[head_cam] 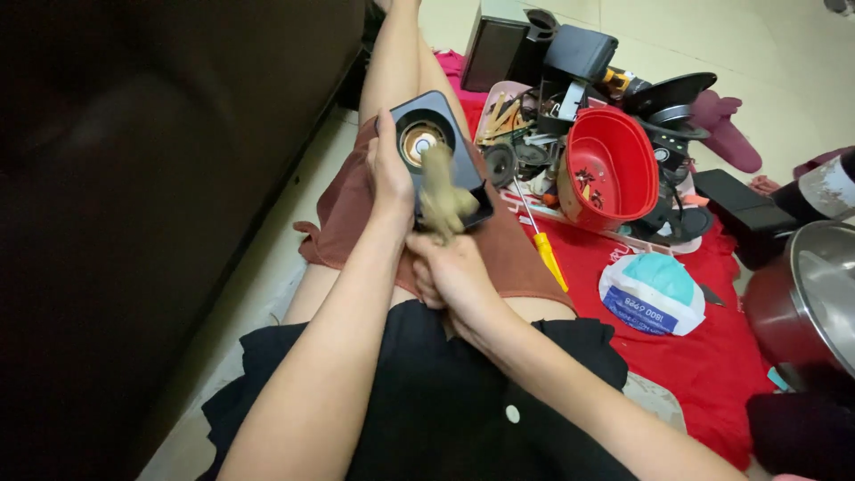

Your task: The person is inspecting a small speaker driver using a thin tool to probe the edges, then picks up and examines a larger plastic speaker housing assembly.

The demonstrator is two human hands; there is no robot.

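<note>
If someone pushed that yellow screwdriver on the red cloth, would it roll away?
Probably not far. The yellow screwdriver lies flat on the red cloth, which looks soft and wrinkled and would likely slow it. Its long, thin shaft looks stiff, so it should not bend. It seems light and easy to lift.

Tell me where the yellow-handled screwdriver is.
The yellow-handled screwdriver lies on the red cloth at the person's right, between the brown shorts and the red tub.
</note>
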